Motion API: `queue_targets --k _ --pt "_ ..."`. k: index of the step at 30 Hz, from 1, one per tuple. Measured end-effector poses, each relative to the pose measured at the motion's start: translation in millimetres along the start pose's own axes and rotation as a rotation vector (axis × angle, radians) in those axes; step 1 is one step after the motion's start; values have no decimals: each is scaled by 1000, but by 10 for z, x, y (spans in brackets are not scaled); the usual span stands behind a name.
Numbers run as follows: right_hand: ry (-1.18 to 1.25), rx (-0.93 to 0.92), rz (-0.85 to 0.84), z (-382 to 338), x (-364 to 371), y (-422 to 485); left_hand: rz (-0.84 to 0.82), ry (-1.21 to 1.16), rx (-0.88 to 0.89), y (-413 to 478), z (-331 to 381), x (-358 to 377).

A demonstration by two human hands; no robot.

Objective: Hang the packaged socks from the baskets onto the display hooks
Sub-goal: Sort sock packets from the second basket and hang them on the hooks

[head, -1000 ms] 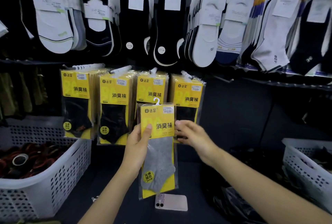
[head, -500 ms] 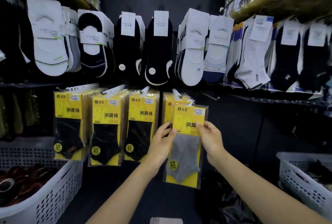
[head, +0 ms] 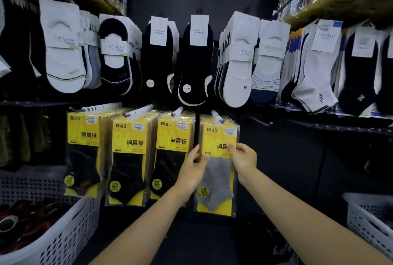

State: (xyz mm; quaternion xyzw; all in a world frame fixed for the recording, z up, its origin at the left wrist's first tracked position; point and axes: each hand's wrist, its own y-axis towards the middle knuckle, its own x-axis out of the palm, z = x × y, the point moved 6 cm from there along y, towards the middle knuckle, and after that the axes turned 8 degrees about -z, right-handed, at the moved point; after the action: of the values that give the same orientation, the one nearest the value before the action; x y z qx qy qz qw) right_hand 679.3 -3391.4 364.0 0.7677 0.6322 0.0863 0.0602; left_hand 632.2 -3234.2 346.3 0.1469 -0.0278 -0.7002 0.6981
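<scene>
Both grips, left hand (head: 192,171) and right hand (head: 242,158), pinch the grey sock pack (head: 219,176), now raised to the rightmost hook (head: 217,115).

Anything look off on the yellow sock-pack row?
One thing: the grey-sock pack at the rightmost hook, held by the left hand and right hand, is the only grey front. The three black-sock packs fronting the other hooks match each other. Packs behind it are hidden. Nothing looks damaged or fallen.

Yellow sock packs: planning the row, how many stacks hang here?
4: far-left stack, second stack, third stack, and rightmost stack, held by left hand and right hand. Packs behind fronts are partly hidden.
</scene>
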Motion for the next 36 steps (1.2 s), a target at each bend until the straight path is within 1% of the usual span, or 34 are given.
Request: queue_targets --k 3,7,10,14,18,20,22,24,25,28,30,31,33,35,36 --pt "-27 63 104 163 -67 60 8 27 16 73 -86 9" --pt "-42 115 89 424 -190 -18 14 46 -8 49 -257 41" --pt "-76 112 4 647 -319 -249 10 87 -29 -116 -454 41" --pt "-154 172 -185 1092 -453 -820 -14 119 -89 -600 -873 65" --pt "-241 336 -394 1784 -587 -1599 -90 159 -244 -1315 -1543 155" --pt "-321 419 -451 2198 -709 -2015 -136 172 -332 -1753 -1904 237" --pt "-416 518 -493 2625 -866 -2413 -148 143 -418 -2203 -2263 301" --pt "-471 664 -538 3019 -1037 -2768 -156 133 -526 -2629 -2618 301" --pt "-509 738 -564 3183 -1121 -2924 -185 149 -577 -2823 -2781 289" --pt "-642 918 -649 3494 -1364 -3278 -298 209 -752 -3369 -3248 171" --pt "-681 1008 -688 3601 -1453 -3447 -360 247 -848 -3649 -3474 58" --pt "-676 1046 -708 3639 -1465 -3524 -391 267 -884 -3754 -3550 23" --pt "-571 1110 -728 3724 -1436 -3650 -442 275 -939 -3882 -3618 32" --pt "-484 1151 -692 3792 -1390 -3737 -487 259 -964 -3937 -3624 118" --pt "-489 1155 -660 3816 -1379 -3758 -500 275 -958 -3956 -3623 157"
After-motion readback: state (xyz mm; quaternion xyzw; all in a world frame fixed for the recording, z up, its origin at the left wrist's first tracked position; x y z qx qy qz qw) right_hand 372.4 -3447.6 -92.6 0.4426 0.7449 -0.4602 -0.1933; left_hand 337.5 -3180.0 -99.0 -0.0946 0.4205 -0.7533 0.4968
